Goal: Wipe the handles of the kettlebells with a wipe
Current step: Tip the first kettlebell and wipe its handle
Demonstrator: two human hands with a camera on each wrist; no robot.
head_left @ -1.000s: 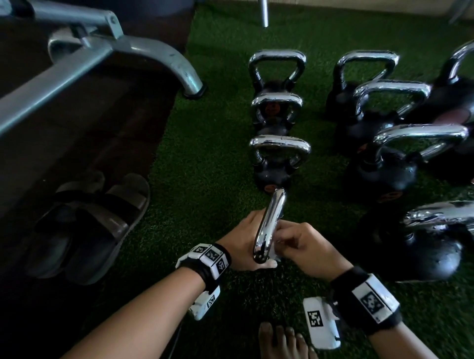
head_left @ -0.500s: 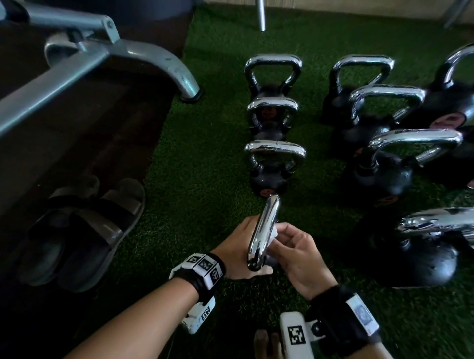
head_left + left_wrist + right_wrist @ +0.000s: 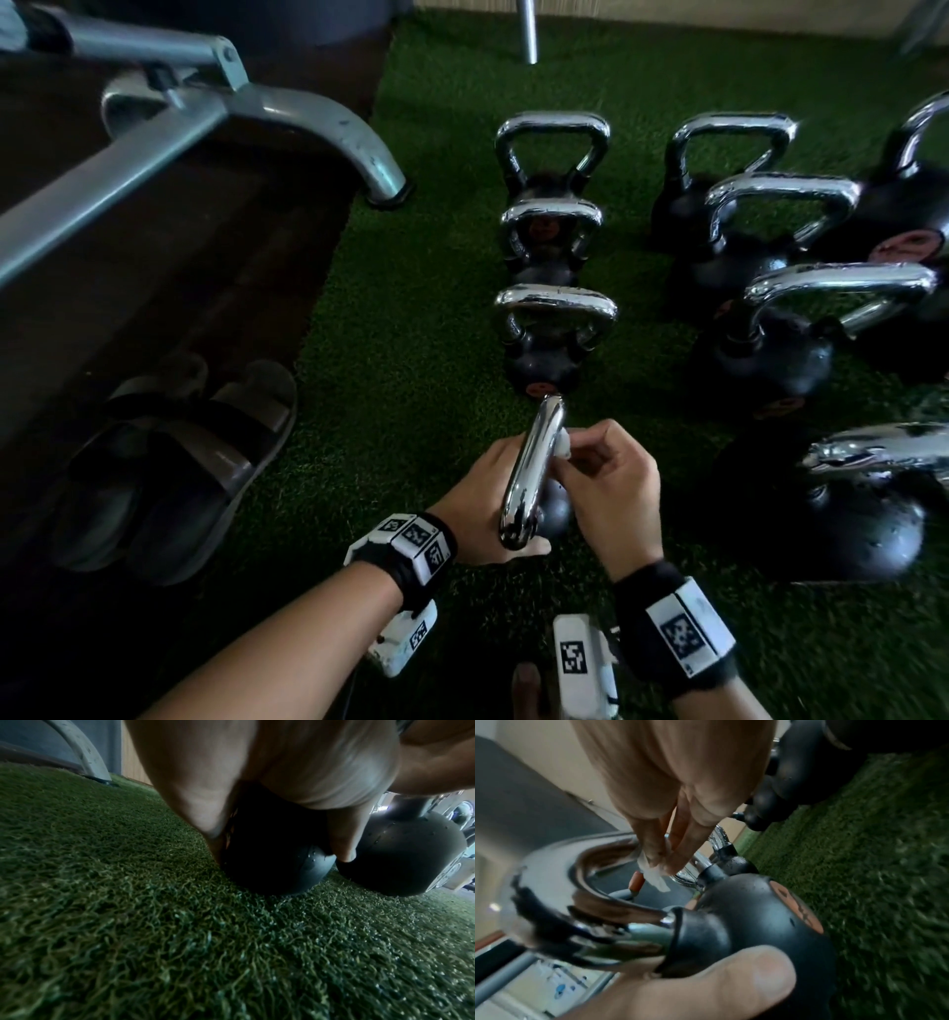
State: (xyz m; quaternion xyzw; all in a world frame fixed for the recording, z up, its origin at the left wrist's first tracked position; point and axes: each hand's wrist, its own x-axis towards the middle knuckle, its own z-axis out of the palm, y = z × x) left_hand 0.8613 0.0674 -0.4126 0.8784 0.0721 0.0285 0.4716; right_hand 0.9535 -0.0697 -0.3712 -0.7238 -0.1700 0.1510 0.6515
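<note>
The nearest kettlebell [image 3: 552, 509] stands on green turf, its chrome handle [image 3: 531, 473] edge-on to me. My left hand [image 3: 477, 498] grips its black ball [image 3: 277, 866] from the left, thumb [image 3: 718, 979] and fingers curled round it. My right hand [image 3: 606, 478] pinches a small white wipe [image 3: 562, 444] against the right side of the handle, near its far bend. In the right wrist view the fingertips press the wipe [image 3: 654, 874] onto the inside of the chrome loop [image 3: 552, 882] above the ball [image 3: 744, 912].
Three small kettlebells [image 3: 552, 308] stand in a row just ahead. Bigger ones [image 3: 842, 288] crowd the right side, one [image 3: 873, 514] close to my right hand. A grey machine leg [image 3: 328, 133] and a pair of sandals [image 3: 169, 462] lie to the left.
My right hand has slid the wipe a little farther along the handle, toward its far bend. The left hand has kept its grip on the ball.
</note>
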